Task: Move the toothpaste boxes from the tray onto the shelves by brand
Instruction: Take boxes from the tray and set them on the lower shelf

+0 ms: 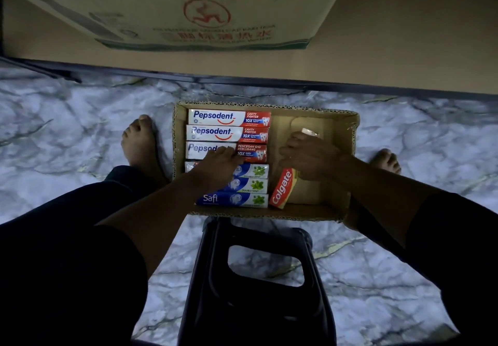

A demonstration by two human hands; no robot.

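A cardboard tray (338, 178) lies on the floor between my feet. Three white-and-red Pepsodent boxes (229, 118) lie stacked in a column at its far left, and three blue Safi boxes (233, 200) lie below them. My left hand (218, 165) rests on the third Pepsodent box and the top Safi box, fingers reaching over their seam. My right hand (310, 154) grips the upper end of a red Colgate box (281, 188), which tilts up off the tray floor. The box's top end is hidden under that hand.
A shelf board (377, 57) spans the top, carrying a large printed carton (188, 14). A black plastic stool (256, 278) stands just in front of the tray. My bare feet (138, 143) flank the tray on the marble-pattern floor.
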